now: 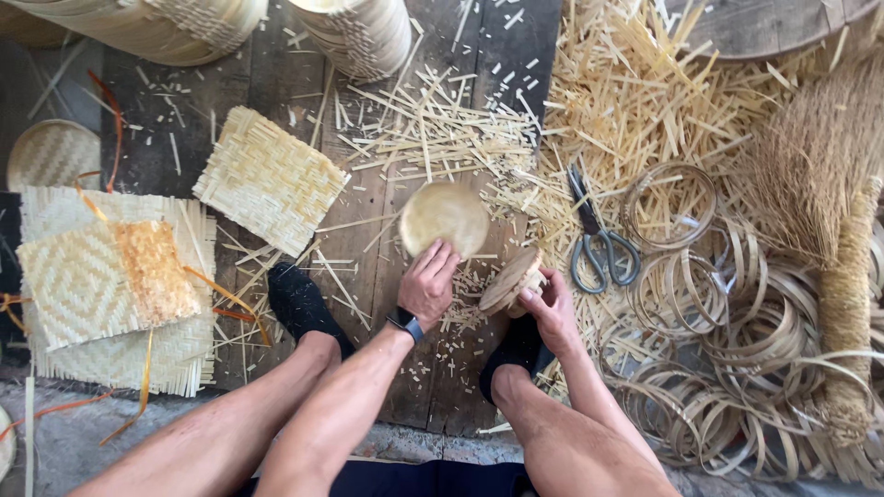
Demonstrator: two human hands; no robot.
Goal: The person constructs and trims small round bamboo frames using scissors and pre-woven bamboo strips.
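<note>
My left hand (428,281) grips the near edge of a round woven bamboo disc (445,217) that lies flat on the dark wooden boards. A dark watch sits on that wrist. My right hand (551,308) holds a second small round woven piece (509,279), tilted on its edge. Both hands are close together between my knees, above my feet in black socks (301,304).
Grey-handled scissors (597,241) lie right of the hands amid bamboo offcuts. Several bamboo hoops (737,322) pile at the right beside a straw broom (833,230). Square woven mats (270,179) lie left, with stacked woven baskets (364,32) at the top.
</note>
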